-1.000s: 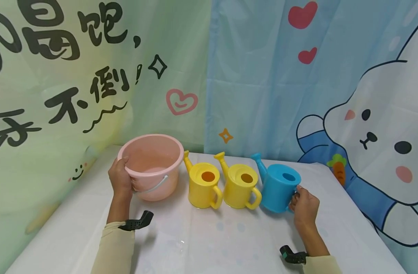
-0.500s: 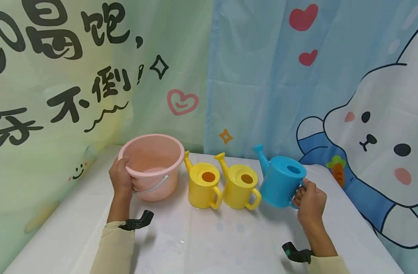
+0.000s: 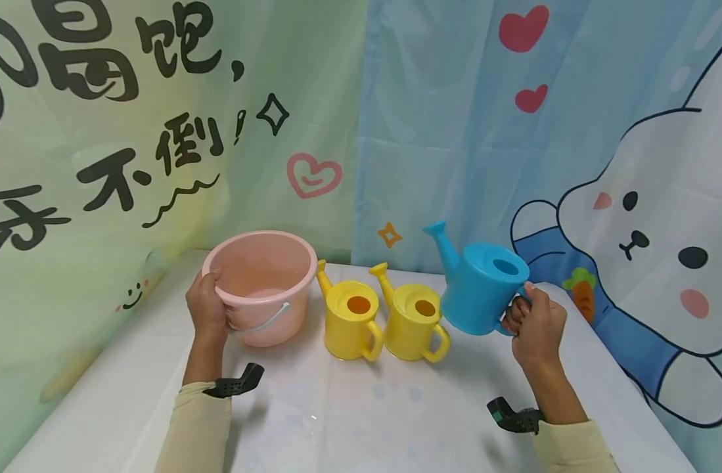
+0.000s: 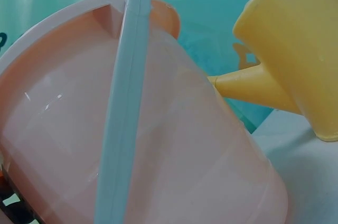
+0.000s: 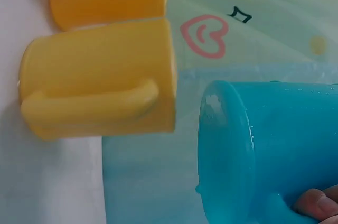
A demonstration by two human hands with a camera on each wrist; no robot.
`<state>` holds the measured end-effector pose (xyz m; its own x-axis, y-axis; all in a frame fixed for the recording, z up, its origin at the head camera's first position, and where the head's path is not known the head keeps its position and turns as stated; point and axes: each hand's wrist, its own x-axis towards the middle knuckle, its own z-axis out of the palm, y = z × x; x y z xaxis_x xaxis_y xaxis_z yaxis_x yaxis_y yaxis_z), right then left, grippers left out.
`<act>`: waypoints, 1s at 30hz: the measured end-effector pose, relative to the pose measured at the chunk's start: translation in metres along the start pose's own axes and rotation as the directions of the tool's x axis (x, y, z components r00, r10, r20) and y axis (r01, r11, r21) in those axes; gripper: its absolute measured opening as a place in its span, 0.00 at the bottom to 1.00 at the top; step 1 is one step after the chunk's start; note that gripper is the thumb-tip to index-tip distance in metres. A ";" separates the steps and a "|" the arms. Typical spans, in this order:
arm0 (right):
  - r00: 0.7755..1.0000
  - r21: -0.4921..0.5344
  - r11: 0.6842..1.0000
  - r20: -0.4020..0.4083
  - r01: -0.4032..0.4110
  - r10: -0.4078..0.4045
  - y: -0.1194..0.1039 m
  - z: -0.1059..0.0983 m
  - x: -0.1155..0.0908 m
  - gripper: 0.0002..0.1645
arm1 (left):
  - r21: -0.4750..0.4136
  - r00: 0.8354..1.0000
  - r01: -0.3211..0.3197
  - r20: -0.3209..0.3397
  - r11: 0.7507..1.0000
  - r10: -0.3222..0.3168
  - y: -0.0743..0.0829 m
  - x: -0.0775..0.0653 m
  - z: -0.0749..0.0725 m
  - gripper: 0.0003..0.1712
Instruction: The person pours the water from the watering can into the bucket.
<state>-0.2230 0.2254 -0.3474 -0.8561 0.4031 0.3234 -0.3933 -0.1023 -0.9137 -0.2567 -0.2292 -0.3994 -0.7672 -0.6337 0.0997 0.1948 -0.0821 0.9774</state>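
Note:
My right hand grips the handle of a blue watering can and holds it raised, tilted with its spout up to the left. In the right wrist view the can's base shows, with fingers curled at the handle. On the left, my left hand holds the rim and side of a pink bucket, which stands upright with its mouth facing up. A pale blue bail handle hangs across the bucket's side. Two yellow watering cans, the left one and the right one, stand between bucket and blue can.
All of this is on a table with a white cloth. Behind it hangs a printed curtain with a rabbit and lettering. The left yellow can's spout reaches close to the bucket.
My right hand has lifted the blue watering can off the table, first up and to the right, then higher and slightly left. The left hand and bucket have stayed in place.

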 end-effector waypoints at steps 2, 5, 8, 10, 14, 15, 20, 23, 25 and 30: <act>0.999 0.033 0.999 0.041 -0.011 0.009 -0.003 0.003 0.000 0.28 | 0.000 1.000 -0.006 -0.007 1.000 0.006 0.000 0.001 -0.001 0.21; 0.993 0.060 0.998 0.114 -0.030 0.023 -0.008 0.008 0.000 0.27 | -0.013 1.000 -0.013 -0.016 1.000 0.013 0.000 0.002 -0.001 0.21; 0.980 0.085 0.996 0.199 -0.037 0.019 -0.015 0.015 0.001 0.26 | -0.024 1.000 -0.018 -0.020 1.000 0.018 0.000 0.003 -0.001 0.21; 0.968 0.101 0.994 0.252 -0.032 0.006 -0.020 0.020 0.002 0.26 | -0.024 1.000 -0.017 -0.020 1.000 0.017 0.000 0.003 -0.001 0.21; 0.939 0.123 0.992 0.345 -0.033 -0.012 -0.026 0.028 0.003 0.27 | -0.038 1.000 0.000 -0.026 0.999 -0.001 -0.001 0.003 0.000 0.20; 0.931 0.120 0.992 0.364 -0.033 -0.013 -0.027 0.030 0.003 0.27 | -0.044 1.000 0.006 -0.027 0.999 -0.007 -0.002 0.003 0.001 0.20; 0.931 0.055 0.998 0.365 -0.039 0.016 -0.031 0.038 0.004 0.28 | -0.050 1.000 0.001 -0.015 0.999 -0.002 -0.001 0.004 0.006 0.20; 0.936 0.012 0.998 0.349 -0.056 0.048 -0.032 0.045 0.003 0.29 | -0.036 1.000 -0.009 -0.012 0.999 0.009 0.000 0.005 0.006 0.20; 0.930 -0.007 0.998 0.361 -0.068 0.066 -0.032 0.050 0.003 0.29 | -0.031 1.000 -0.008 -0.015 0.999 0.008 0.001 0.005 0.004 0.20; 0.901 -0.044 0.994 0.419 -0.102 0.112 -0.034 0.061 0.001 0.30 | -0.003 1.000 0.015 -0.014 1.000 -0.015 0.000 0.002 0.000 0.21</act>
<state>-0.2311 0.1736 -0.3014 -0.9558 -0.0290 0.2925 -0.2882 -0.1025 -0.9521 -0.2584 -0.2307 -0.3989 -0.7611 -0.6434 0.0820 0.1847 -0.0938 0.9783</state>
